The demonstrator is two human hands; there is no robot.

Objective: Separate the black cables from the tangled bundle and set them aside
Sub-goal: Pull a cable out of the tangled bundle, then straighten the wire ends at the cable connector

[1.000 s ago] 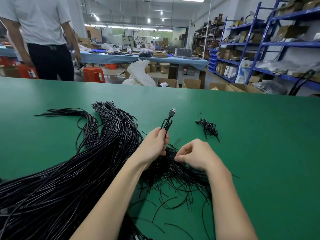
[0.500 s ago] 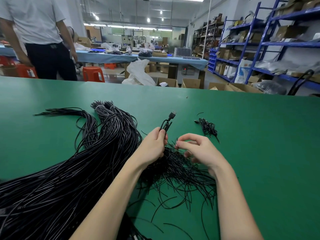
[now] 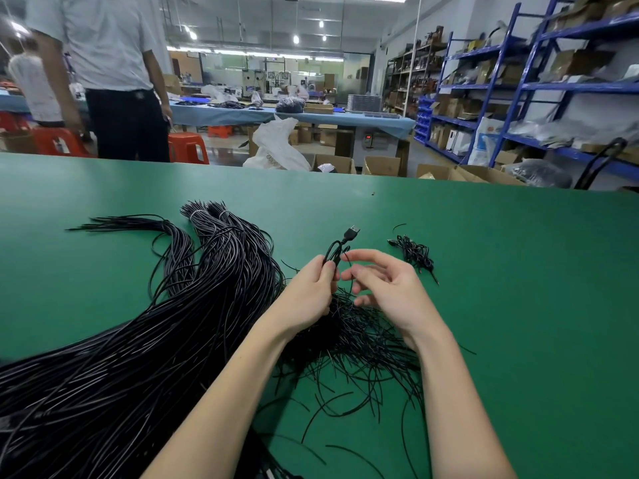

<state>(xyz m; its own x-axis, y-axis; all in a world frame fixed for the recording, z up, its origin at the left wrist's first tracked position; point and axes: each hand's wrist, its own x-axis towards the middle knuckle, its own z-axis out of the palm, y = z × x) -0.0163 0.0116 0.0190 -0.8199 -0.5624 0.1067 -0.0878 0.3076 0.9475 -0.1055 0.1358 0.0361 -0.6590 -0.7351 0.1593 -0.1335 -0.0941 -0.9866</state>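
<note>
A big bundle of long black cables (image 3: 145, 340) fans across the left of the green table (image 3: 518, 305). A loose tangle of thin black cables (image 3: 359, 344) lies under my wrists. My left hand (image 3: 311, 292) grips several black cables whose USB plug (image 3: 351, 233) sticks up beyond my fingers. My right hand (image 3: 383, 288) hovers just right of it, fingers spread and loosely bent, fingertips close to the held cables; nothing is visibly in it. A small pile of short black cables (image 3: 415, 254) lies beyond my right hand.
A person in a white shirt (image 3: 114, 81) stands past the table's far left edge, beside orange stools (image 3: 188, 148). Cardboard boxes (image 3: 380, 165) and blue shelving (image 3: 518, 91) lie behind the table. Bare green surface stretches to the right.
My right hand lifted from the tangle, uncurled from a fist and moved toward my left hand. My left hand kept hold of the cables with the plug.
</note>
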